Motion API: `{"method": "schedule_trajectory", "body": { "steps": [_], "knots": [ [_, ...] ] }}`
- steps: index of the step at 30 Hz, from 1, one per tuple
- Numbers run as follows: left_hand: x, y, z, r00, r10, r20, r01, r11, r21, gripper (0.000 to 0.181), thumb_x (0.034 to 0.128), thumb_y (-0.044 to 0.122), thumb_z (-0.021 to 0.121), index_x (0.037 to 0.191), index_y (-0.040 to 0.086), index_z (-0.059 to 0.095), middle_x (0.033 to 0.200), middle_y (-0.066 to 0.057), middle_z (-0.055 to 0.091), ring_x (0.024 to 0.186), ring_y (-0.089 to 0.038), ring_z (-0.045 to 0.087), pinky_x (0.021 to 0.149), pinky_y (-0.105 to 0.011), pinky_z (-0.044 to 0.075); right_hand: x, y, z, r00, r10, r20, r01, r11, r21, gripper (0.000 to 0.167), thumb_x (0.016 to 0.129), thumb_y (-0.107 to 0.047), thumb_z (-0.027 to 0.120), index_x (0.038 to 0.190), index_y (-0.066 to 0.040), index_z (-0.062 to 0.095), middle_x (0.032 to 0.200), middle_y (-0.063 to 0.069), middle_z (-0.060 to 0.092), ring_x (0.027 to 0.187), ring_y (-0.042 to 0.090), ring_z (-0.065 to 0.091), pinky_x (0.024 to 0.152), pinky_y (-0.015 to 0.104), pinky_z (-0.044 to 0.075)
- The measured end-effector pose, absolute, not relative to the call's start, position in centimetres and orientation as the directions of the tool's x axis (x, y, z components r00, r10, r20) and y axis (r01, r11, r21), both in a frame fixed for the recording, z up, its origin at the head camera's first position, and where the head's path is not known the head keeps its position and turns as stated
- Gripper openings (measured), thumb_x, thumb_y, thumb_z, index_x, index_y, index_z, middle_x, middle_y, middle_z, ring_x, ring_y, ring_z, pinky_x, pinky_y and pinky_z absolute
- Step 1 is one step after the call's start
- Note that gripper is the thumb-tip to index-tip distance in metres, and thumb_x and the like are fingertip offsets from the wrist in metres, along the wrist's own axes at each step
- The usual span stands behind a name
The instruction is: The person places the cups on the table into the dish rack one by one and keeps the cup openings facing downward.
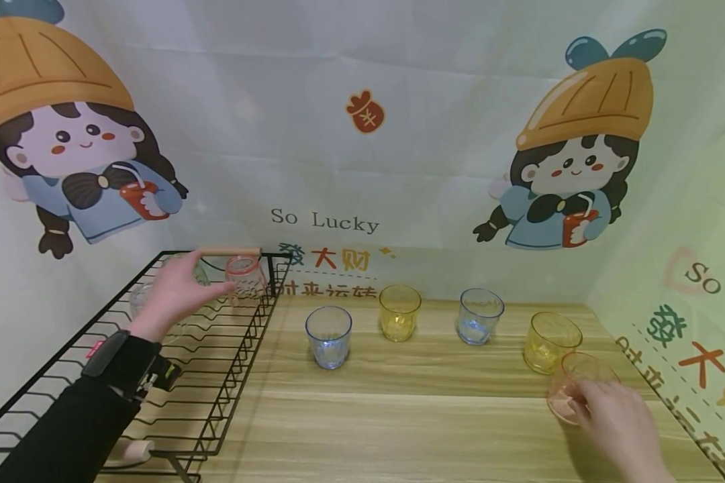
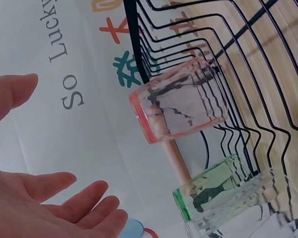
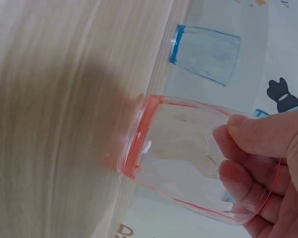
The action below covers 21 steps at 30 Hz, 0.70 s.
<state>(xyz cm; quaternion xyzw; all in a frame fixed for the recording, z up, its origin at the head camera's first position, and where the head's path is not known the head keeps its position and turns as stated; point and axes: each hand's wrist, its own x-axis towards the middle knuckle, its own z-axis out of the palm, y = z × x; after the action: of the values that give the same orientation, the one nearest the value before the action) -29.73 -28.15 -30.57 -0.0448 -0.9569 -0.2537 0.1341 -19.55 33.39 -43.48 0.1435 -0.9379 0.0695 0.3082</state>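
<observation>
A pink cup (image 3: 181, 148) is pinched by the right hand (image 1: 619, 417). The left hand (image 1: 178, 292) is spread above the rack (image 1: 250, 369).

Soft light fills the head view, greenish toward the right; in the right wrist view, diffuse shadow dims the pale wood-grain table (image 3: 35, 183) beside a glinting red-tinted clear tumbler (image 3: 181, 148).

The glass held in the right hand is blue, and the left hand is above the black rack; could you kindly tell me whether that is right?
Not quite: the glass held in the right hand is pink, not blue, as the right wrist view shows; the left hand is above the black rack.
</observation>
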Motion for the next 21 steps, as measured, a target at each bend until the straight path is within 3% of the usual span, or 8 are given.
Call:
{"method": "schedule_trajectory", "body": {
  "steps": [10, 21],
  "knots": [
    [-29.3, -26.9, -30.6, -0.965, 0.045, 0.26, 0.166, 0.869, 0.467, 0.094, 0.0884, 0.044, 0.071, 0.151, -0.009, 0.025, 0.146, -0.04, 0.03, 0.133, -0.059, 0.026, 0.104, -0.073, 0.026, -19.1, 32.8, -43.3, -0.769, -0.217, 0.601, -0.312, 0.948, -0.057, 0.02, 0.07, -0.006, 0.081, 0.086, -0.009, 0.069, 0.079, 0.008, 0.07, 0.071, 0.031, 0.062, 0.07, 0.057, 0.049],
    [-28.8, -25.7, -30.4, -0.962, 0.104, 0.254, 0.216, 0.859, 0.465, 0.09, 0.0891, 0.039, 0.072, 0.151, -0.008, 0.027, 0.146, -0.038, 0.033, 0.133, -0.057, 0.028, 0.105, -0.069, 0.031, -18.7, 31.8, -42.7, -0.745, -0.243, 0.621, -0.341, 0.939, -0.042, 0.023, 0.067, -0.007, 0.085, 0.086, -0.011, 0.071, 0.078, 0.004, 0.07, 0.069, 0.025, 0.062, 0.069, 0.056, 0.051]
  ]
}}
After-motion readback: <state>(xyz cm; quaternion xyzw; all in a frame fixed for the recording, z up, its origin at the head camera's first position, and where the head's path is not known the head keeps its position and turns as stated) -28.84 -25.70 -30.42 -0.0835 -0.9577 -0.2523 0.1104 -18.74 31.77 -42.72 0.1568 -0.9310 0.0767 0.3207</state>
